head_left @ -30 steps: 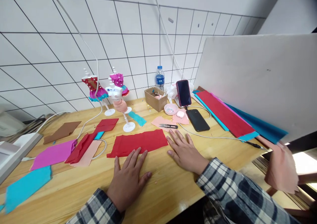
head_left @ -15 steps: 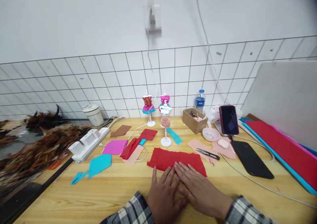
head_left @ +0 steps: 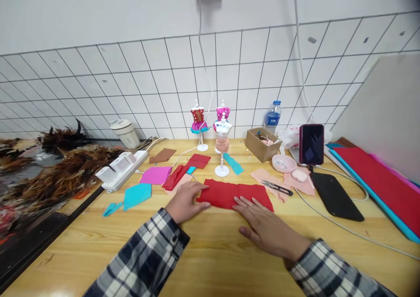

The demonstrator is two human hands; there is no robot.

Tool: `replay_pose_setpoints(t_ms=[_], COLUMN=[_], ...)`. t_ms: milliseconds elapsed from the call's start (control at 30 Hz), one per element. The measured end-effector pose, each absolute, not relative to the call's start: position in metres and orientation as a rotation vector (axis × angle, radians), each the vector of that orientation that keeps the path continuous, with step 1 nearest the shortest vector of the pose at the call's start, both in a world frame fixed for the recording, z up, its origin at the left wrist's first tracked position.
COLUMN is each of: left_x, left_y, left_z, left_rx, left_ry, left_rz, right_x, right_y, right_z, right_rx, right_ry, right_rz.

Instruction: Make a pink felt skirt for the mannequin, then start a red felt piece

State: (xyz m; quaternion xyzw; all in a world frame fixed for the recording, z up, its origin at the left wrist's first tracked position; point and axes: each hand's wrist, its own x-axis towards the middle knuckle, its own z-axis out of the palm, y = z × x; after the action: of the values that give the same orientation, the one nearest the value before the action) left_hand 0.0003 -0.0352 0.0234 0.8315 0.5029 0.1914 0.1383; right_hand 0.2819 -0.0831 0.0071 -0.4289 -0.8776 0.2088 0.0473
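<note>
A red sheet of crepe paper (head_left: 234, 193) lies flat on the wooden table (head_left: 210, 253) in front of me. My left hand (head_left: 185, 201) rests at the sheet's left edge with its fingers curled onto it. My right hand (head_left: 265, 228) lies flat, fingers stretched out, with the fingertips on the sheet's near edge. Just behind the sheet stands a small white mannequin (head_left: 222, 145) on a round base, with two dressed mannequins (head_left: 198, 122) further back.
Small scissors (head_left: 276, 186) lie on pink paper right of the sheet, near a pink bowl (head_left: 284, 162), a cardboard box (head_left: 264, 144), two phones (head_left: 335, 195) and a cable. Coloured paper scraps (head_left: 155, 174), a power strip (head_left: 120, 169) and feathers (head_left: 62, 174) sit left. Long paper sheets (head_left: 377, 181) lie at right.
My left hand has slid out from beside the right hand to the red sheet's left edge. My view has shifted slightly, and the right hand stays on the near edge.
</note>
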Motion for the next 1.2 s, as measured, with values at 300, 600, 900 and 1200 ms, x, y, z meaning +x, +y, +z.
replay_pose_setpoints(t_ms=[300,600,900,1200], left_x=[0.006,0.009,0.063,0.041], left_y=[-0.030,-0.035,-0.081,-0.072], left_z=[0.003,0.004,0.009,0.007], left_rx=[2.349,2.482,2.681,2.598], left_ry=[1.682,1.733,1.205,1.281], left_rz=[0.487,0.556,-0.024,-0.050], right_x=[0.285,0.292,0.293,0.295], right_y=[-0.082,-0.081,-0.077,-0.078], right_z=[0.008,0.009,0.002,0.004], right_rx=[-1.307,-1.315,-1.335,-1.332], right_ry=[-2.693,-2.678,-2.681,-2.665], right_rz=[0.662,0.612,0.602,0.637])
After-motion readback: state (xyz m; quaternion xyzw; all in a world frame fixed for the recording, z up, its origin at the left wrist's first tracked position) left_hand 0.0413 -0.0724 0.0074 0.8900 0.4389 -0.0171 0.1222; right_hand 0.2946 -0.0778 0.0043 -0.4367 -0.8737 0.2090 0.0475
